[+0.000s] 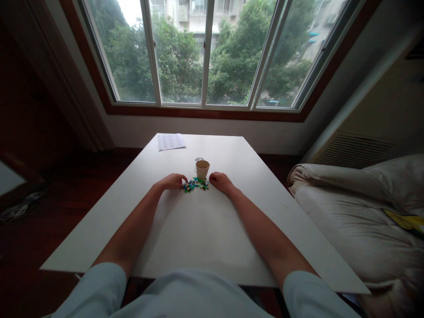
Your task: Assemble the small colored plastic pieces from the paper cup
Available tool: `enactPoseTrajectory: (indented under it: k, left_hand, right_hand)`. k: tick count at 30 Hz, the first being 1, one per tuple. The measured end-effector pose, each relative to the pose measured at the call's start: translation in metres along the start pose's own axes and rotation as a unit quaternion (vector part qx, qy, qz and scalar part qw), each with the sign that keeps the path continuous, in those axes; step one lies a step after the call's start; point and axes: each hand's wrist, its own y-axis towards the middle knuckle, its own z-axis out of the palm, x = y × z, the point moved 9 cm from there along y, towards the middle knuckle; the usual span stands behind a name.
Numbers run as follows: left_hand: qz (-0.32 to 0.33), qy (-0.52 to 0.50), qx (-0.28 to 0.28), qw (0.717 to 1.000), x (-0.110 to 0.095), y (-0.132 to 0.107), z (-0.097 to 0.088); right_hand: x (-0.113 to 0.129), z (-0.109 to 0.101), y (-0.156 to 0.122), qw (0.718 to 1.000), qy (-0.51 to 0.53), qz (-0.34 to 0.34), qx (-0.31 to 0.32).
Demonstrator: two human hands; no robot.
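A heap of tiny coloured pieces (189, 185), blue, green, yellow and dark, lies spread on the white table (198, 229); their exact kind is too small to make out. Just behind it a light brown cup (202, 169) stands upright, its inside partly visible. At the heap's left edge is my left hand (172, 181), thumb and forefinger apart beside the pieces. My right hand (220, 180) rests to the right of the heap and cup with its fingers curled together. Whatever is between those fingers, if anything, is hidden.
Printed papers (171, 141) lie at the table's far left corner. A thin dark cord or loop (199, 159) is behind the cup. Beyond the table is a window (205, 57), and a pale sofa (357, 212) stands on the right.
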Motion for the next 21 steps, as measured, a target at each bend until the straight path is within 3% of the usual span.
enactPoseTrajectory:
  k: [21]
  left_hand:
    - [0.010,0.039,-0.046,0.998,-0.017,-0.002,-0.002]
  right_hand:
    - [0.004,0.002,-0.002,1.000,-0.018,-0.022,-0.004]
